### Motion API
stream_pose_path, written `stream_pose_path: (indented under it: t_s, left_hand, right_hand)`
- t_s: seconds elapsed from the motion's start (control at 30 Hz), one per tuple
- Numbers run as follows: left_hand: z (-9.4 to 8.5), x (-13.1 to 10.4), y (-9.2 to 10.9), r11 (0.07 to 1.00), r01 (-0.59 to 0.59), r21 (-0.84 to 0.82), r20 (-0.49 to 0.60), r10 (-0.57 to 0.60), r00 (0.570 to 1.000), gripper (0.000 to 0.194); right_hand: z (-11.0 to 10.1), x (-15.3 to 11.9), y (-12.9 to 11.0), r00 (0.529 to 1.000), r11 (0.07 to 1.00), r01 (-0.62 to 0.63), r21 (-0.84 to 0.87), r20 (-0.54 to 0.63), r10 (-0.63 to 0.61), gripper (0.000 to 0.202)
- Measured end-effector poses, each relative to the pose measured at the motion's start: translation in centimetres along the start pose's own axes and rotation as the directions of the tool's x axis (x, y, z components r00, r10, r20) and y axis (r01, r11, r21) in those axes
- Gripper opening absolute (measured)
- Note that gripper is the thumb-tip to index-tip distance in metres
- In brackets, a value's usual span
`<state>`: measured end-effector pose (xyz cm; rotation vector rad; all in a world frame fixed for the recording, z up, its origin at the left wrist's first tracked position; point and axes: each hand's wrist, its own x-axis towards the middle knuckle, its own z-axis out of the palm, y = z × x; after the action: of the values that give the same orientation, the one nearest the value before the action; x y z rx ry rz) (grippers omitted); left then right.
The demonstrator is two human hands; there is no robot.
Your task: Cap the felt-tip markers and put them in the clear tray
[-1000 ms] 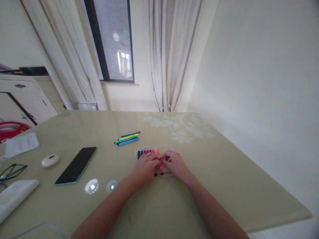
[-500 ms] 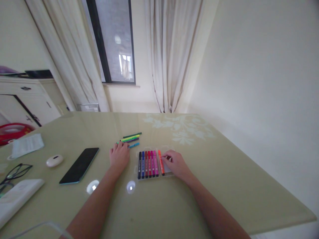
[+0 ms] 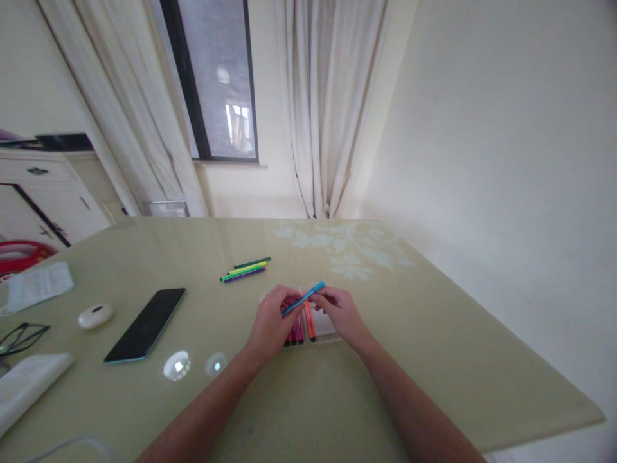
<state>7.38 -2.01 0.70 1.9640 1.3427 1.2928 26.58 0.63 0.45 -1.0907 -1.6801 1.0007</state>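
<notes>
Pinched between both hands, the blue marker [image 3: 303, 297] hangs slanted above the clear marker case [image 3: 322, 325]: left hand [image 3: 272, 325] grips its lower end, right hand [image 3: 337, 308] steadies the cap end. Three loose markers [image 3: 245, 269] lie behind them on the table [image 3: 434, 334], near the case.

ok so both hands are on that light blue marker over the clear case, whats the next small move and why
Probably lower the light blue felt-tip marker into the bare slot of the clear plastic marker case, right of the orange marker. The left hand and right hand hold the blue one tilted just above the case, whose right part looks unfilled, though the hands hide much of it.
</notes>
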Motion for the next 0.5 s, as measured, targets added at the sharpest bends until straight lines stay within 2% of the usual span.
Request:
stream_pose_path:
  t_s: [0.13, 0.33, 0.4, 0.5]
  left_hand:
    - [0.3, -0.3, 0.4, 0.999, 0.003, -0.041, 0.004, -0.003, 1.0, 0.015]
    - [0.5, -0.5, 0.3, 0.99, 0.008, -0.138, 0.128, 0.01, 0.992, 0.023]
    - [0.5, -0.6, 0.1, 0.996, -0.049, -0.074, 0.163, 0.06, 0.985, 0.023]
    - [0.5, -0.9, -0.6, 0.971, -0.194, 0.143, 0.228, 0.158, 0.961, 0.026]
  right_hand:
    - [0.1, 0.0, -0.2, 0.999, 0.996, -0.039, 0.086, 0.002, 0.039, 0.039]
    - [0.5, -0.1, -0.4, 0.996, 0.972, -0.074, 0.225, -0.037, 0.085, 0.038]
    - [0.1, 0.1, -0.2, 0.994, 0.976, -0.08, 0.2, -0.063, 0.094, 0.04]
    - [-0.9, 0.4, 0.4, 0.987, 0.988, -0.111, 0.105, -0.106, 0.122, 0.039]
